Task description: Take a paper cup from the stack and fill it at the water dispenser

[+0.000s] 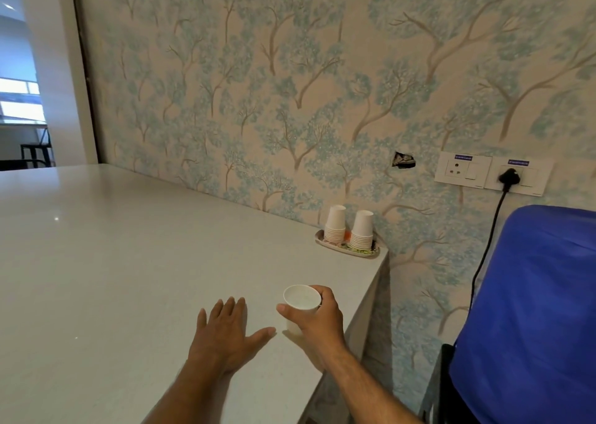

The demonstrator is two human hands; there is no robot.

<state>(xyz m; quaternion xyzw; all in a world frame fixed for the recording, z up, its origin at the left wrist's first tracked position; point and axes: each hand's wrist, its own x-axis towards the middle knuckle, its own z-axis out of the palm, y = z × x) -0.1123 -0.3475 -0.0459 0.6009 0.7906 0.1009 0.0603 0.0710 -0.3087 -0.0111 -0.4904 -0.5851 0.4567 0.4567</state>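
Your right hand (317, 322), lower centre of frame, wraps paper cup (301, 304): thumb on near side, fingers round far side, cup upright, mouth open toward you, base at tabletop (113, 262) level. Your left hand (227, 333) just left of it, palm down, fingers spread flat on tabletop, holding nothing. Two cup stacks (350, 228), upside down, sit in small tray (346, 249) at tabletop's far right corner against wallpaper. Blue-covered dispenser (532, 310) at right edge, black cord (487, 246) running up to wall socket (512, 176).
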